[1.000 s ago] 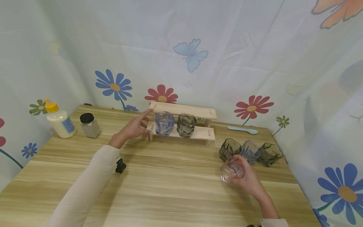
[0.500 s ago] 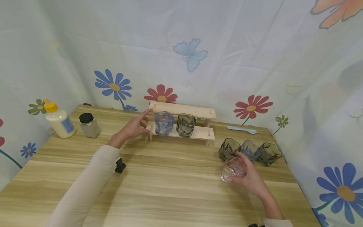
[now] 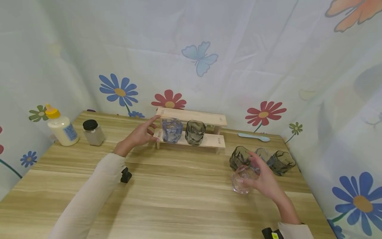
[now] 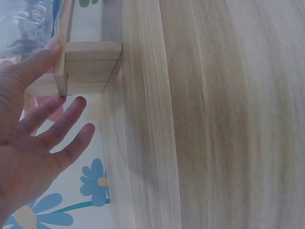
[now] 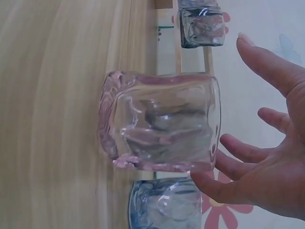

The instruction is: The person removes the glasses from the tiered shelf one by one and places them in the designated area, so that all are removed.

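Pink glass upright on the wooden table, right side, just in front of a row of three more glasses. Right hand is around it but not gripping: fingers spread, thumb apart from the glass in the right wrist view, one fingertip at its side; cannot tell if that one touches. Row behind, left to right: olive glass, pale blue glass partly covered by the right hand, dark glass at the end. Light blue spoon lies farther back.

Left hand at the left end of the two-tier wooden rack, fingers loose and apart, thumb touching the lower shelf, index fingertip by the upper one. Lower shelf holds a blue tumbler and a smoky tumbler, side by side, both upright. Far left: yellow-capped bottle, black-lidded jar beside it.
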{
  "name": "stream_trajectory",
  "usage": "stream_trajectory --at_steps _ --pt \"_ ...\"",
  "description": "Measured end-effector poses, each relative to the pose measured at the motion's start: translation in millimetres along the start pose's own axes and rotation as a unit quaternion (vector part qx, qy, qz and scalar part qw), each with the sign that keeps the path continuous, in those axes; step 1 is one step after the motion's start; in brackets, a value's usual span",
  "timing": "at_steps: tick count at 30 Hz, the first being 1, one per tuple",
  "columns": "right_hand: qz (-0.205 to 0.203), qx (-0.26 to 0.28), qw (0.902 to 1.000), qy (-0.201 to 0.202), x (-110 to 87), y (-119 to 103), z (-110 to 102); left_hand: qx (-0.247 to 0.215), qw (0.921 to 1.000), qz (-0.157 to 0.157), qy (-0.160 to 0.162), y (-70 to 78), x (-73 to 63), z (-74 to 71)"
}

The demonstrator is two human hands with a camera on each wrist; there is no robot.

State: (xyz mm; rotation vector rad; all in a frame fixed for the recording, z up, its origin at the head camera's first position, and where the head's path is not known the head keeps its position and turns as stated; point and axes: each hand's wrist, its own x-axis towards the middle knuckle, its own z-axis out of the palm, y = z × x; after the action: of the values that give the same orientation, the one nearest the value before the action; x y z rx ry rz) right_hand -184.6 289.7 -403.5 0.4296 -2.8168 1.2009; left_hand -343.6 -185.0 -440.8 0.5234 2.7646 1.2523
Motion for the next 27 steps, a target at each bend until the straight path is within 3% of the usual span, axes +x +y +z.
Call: stream_trajectory --at_steps 7,12,20,27 --pt "-0.025 -0.029 0.9992 0.007 14.8 -11 5 -0.001 1.0000 0.002 0.002 -0.8 -1.8 0.6" --pt "-0.018 -0.034 0.9990 0.021 23.8 -18 3 -0.004 1.0000 0.006 0.002 0.2 -0.8 -0.1" --pt "0.001 -0.026 0.9996 -0.005 38.0 -22 1 -0.008 1.0000 0.005 0.001 2.4 -0.7 -0.6" --pt "-0.011 -0.019 0.9994 -0.027 57.6 -31 4 -0.006 1.0000 0.003 0.000 0.4 -1.3 0.0"
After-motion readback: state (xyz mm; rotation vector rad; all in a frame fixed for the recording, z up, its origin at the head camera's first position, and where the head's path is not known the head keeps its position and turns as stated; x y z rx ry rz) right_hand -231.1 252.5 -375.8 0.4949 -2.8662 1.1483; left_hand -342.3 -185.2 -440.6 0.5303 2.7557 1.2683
